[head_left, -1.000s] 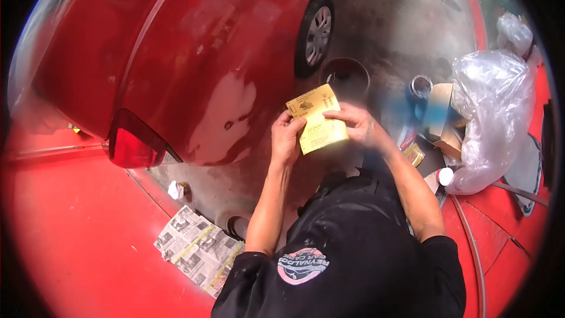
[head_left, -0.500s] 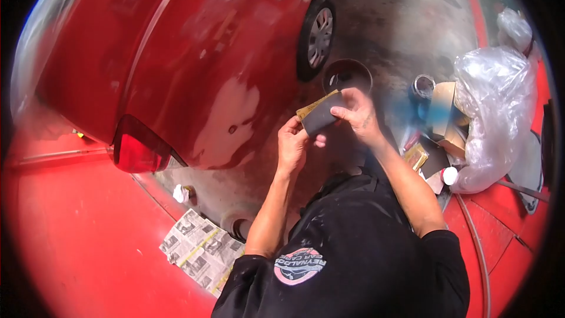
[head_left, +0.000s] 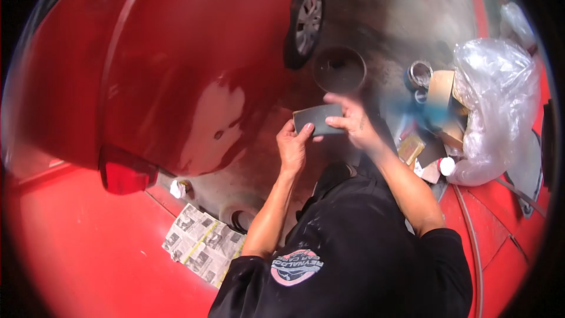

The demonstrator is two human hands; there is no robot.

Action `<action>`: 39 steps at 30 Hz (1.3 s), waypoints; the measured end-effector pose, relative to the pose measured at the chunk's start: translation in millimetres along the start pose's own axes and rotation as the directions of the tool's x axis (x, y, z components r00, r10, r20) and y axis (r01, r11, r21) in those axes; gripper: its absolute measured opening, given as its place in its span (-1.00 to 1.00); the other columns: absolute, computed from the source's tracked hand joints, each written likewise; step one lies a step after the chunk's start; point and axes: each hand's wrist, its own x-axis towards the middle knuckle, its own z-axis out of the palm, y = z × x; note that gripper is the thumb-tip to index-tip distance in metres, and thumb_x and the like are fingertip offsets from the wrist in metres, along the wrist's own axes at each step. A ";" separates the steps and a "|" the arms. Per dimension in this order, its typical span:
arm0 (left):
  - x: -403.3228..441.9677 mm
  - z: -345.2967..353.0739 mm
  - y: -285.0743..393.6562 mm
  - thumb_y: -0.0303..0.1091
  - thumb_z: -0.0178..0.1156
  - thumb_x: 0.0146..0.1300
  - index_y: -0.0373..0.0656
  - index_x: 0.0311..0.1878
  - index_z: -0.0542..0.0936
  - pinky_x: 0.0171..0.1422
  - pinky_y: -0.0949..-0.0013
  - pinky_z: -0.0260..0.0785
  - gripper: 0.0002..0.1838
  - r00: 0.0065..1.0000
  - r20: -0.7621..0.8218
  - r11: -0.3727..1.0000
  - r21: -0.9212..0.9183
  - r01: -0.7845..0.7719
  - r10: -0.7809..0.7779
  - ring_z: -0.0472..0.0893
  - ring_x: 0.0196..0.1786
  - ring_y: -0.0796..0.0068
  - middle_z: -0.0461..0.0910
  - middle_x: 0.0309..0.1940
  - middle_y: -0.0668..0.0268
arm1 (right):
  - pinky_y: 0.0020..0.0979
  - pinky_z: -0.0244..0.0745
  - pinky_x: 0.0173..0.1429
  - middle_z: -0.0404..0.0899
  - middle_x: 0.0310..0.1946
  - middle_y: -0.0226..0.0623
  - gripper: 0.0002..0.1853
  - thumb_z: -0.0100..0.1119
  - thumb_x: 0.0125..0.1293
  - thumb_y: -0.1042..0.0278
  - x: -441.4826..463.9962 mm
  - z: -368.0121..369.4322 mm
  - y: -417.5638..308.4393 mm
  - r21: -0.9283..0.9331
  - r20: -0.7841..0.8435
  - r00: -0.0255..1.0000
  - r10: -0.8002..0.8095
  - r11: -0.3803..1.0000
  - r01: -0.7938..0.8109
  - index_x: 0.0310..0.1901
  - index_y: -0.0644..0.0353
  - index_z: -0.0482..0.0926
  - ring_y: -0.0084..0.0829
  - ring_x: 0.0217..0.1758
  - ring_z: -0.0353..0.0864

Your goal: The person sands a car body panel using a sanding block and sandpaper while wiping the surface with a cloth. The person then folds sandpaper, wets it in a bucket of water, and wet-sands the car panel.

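Pinched by the left hand's thumb and fingers (head_left: 292,146), a grey sandpaper sheet (head_left: 321,116) is held before the torso; on the shirt logo (head_left: 296,267), "REYNALDO… CAR CARE" is read. The sheet's right end is pinched by the right hand (head_left: 355,121), upper fingers extended. Folding seems underway; aligned edges are called for.

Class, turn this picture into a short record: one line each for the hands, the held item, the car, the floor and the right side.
Left hand: grips one end of the grey sheet, thumb on its face
Right hand: at the sheet's other end, thumb on its face
Held item: grey sheet, slightly curved
Car: red car with a pale patch and a wheel showing
Floor: dark bucket beyond the hands
Right side: clear plastic beside a cardboard box
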 end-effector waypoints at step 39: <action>409.5 37.4 -339.8 -0.45 0.35 0.11 -0.33 -0.12 0.70 0.01 0.16 0.55 -0.74 0.951 -0.022 0.506 0.843 0.184 -0.309 0.72 -0.15 0.21 0.72 -0.27 0.05 | -0.13 0.46 0.48 0.56 0.38 0.24 -0.51 -0.07 0.64 0.50 251.3 -380.8 182.4 -0.601 -0.569 0.800 -0.188 0.760 -0.249 0.53 0.29 0.40 0.19 0.48 0.54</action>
